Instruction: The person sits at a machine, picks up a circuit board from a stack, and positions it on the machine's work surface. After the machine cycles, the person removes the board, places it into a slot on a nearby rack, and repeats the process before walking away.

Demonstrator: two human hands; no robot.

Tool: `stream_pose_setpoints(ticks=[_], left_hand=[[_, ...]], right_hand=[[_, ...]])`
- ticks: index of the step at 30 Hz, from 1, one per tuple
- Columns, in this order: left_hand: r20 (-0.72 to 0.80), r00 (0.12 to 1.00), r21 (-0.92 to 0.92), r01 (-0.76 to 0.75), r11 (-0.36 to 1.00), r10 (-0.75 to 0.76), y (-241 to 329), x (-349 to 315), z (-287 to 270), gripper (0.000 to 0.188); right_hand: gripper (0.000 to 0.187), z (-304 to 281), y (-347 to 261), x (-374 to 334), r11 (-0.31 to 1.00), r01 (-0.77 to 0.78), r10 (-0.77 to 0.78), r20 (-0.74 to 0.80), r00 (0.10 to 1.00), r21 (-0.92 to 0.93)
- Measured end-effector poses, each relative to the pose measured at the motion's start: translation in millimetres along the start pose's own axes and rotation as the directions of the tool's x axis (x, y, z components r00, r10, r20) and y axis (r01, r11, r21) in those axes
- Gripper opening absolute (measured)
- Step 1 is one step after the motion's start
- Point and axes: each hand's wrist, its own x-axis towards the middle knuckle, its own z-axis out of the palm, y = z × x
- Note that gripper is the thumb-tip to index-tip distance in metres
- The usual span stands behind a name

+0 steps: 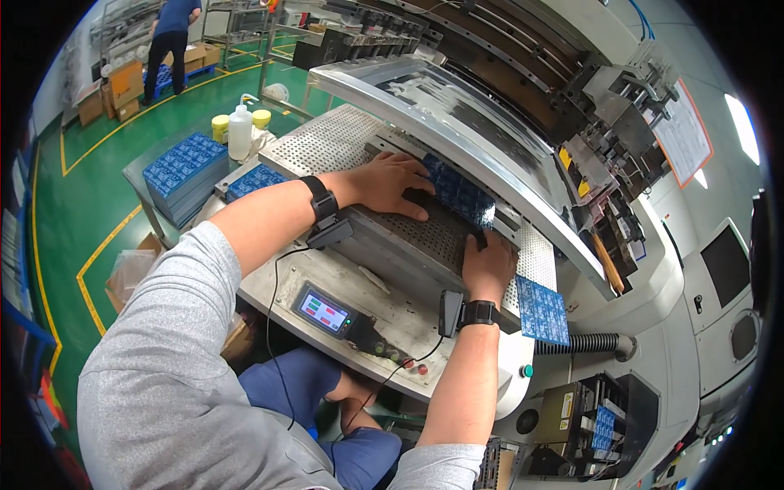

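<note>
A dark blue circuit board panel (459,192) lies on the perforated metal bed of the machine, under the raised edge of a metal-framed screen (408,100). My left hand (394,186) rests at the panel's left end, its fingers spread and its thumb apart. At the panel's right end is my right hand (488,265), thumb and forefinger apart near the corner; its other fingers are partly hidden. Neither hand is closed around the panel. Beyond my right hand, a lighter blue panel (542,310) lies at the bed's right edge.
A stack of blue panels (186,175) stands at the left, beside a white squeeze bottle (240,132) and yellow-lidded jars (260,120). A small touchscreen (324,311) sits on the machine's front. A wooden-handled tool (606,263) hangs at the frame's right. Far left, a person (171,45) stands near boxes.
</note>
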Motion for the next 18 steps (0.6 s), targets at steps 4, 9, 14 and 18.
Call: stream_pose_setpoints(ticks=[4, 9, 14, 18], left_hand=[[0.002, 1.0, 0.005, -0.025, 1.0, 0.025, -1.4, -0.3, -0.5, 0.062], [-0.047, 0.995, 0.04, -0.082, 0.996, 0.084, -0.9, -1.4, 2.4, 0.059], [-0.052, 0.993, 0.04, -0.103, 0.994, 0.105, 0.1, -1.5, -2.4, 0.061], [-0.084, 0.991, 0.074, -0.095, 0.993, 0.101, 0.4, -4.4, 1.9, 0.063]], right_hand=[[0.04, -0.5, 0.2, 0.4, 1.0, 0.019, -0.019, -0.013, 1.0, -0.012], [0.04, 0.2, 0.7, 0.4, 1.0, 0.017, -0.018, -0.018, 1.0, -0.011], [0.046, 2.1, 3.1, 0.8, 0.998, 0.064, -0.065, -0.061, 0.996, -0.021], [0.051, 3.5, 0.8, 0.3, 0.998, 0.049, -0.05, -0.049, 0.998, -0.029]])
